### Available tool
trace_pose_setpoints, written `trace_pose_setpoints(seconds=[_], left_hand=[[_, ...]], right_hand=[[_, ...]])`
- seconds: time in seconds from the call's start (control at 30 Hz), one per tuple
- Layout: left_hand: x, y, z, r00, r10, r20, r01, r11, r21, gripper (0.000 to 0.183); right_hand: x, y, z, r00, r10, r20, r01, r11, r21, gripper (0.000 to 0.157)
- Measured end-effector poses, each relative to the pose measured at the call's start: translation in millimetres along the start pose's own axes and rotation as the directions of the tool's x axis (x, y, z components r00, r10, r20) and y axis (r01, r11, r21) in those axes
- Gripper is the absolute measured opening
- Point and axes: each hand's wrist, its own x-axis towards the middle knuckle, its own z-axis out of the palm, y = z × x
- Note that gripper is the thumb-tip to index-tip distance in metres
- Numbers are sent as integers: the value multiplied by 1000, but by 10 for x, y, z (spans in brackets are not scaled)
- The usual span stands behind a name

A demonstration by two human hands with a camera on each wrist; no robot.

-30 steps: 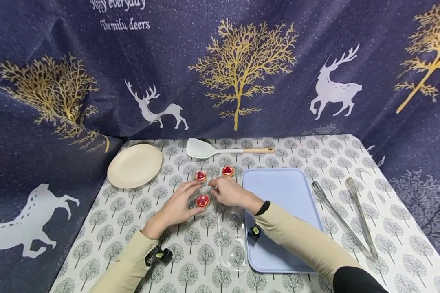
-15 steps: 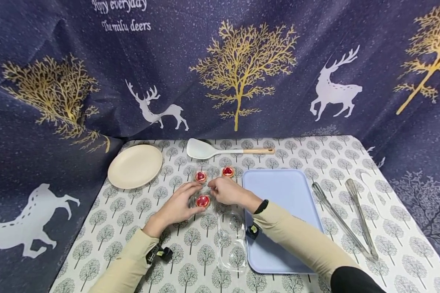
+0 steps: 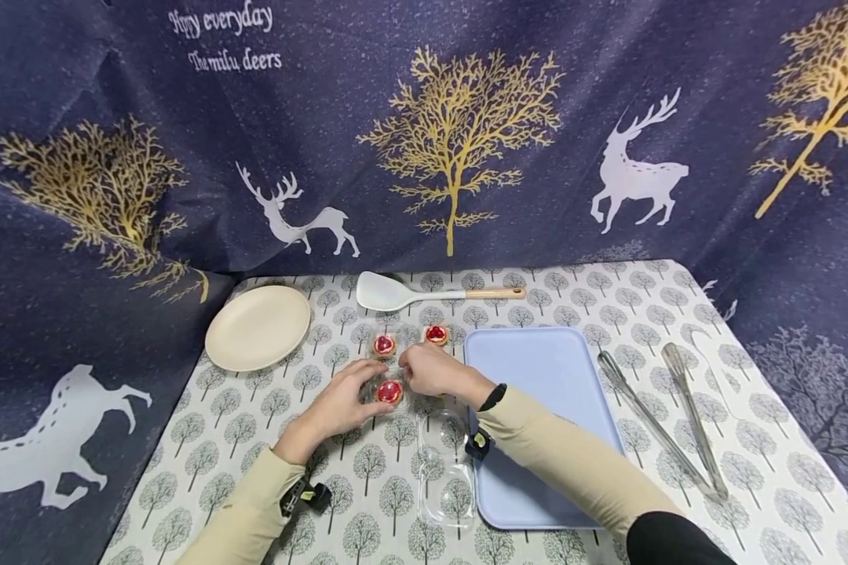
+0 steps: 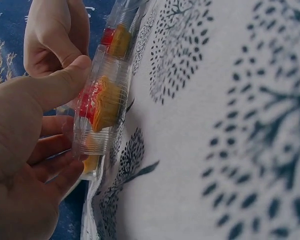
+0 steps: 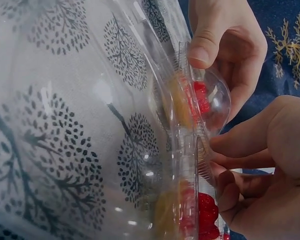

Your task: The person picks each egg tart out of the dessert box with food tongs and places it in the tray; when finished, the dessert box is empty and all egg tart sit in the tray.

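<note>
Several small tarts with glossy red tops sit in clear plastic packaging mid-table. My left hand (image 3: 339, 400) grips the clear plastic container (image 4: 79, 135) around the front tart (image 3: 389, 391), thumb on the near side and fingers on the far side. A transparent dome (image 5: 221, 102) covers this tart. From the right, my right hand (image 3: 431, 369) pinches the container's edge with thumb and curled fingers, close beside the left hand. Behind the hands are a back-left tart (image 3: 385, 345) and a back-right tart (image 3: 436, 335). The right hand hides part of the packaging.
An empty clear plastic piece (image 3: 447, 479) with rounded hollows lies beside the blue tray (image 3: 537, 502), under the right forearm. A cream plate (image 3: 257, 328) is at back left and a white spatula (image 3: 389, 293) at the back. Metal tongs (image 3: 699, 439) lie at right.
The head view has shifted slightly. Both hands stay at the container around the front tart, with hardly any movement.
</note>
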Motion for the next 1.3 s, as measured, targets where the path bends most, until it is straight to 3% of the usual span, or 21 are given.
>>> trace_pose_setpoints(seconds=[0.43,0.83,1.3], left_hand=[[-11,-2,-5,1000,-10,-2,10,1000,1,71],[-2,56,-30,999,-33,10,33,999,5,73],[-20,33,-23,1000,8,-20,-8,1000,3,72]], right_hand=[[29,-20,0,997,56,57,-54,998,-33,16],[25,-67,-8,994,94,50,-93,995,-25,28],[16,-79,-48,995,84,49,-84,996,8,34]])
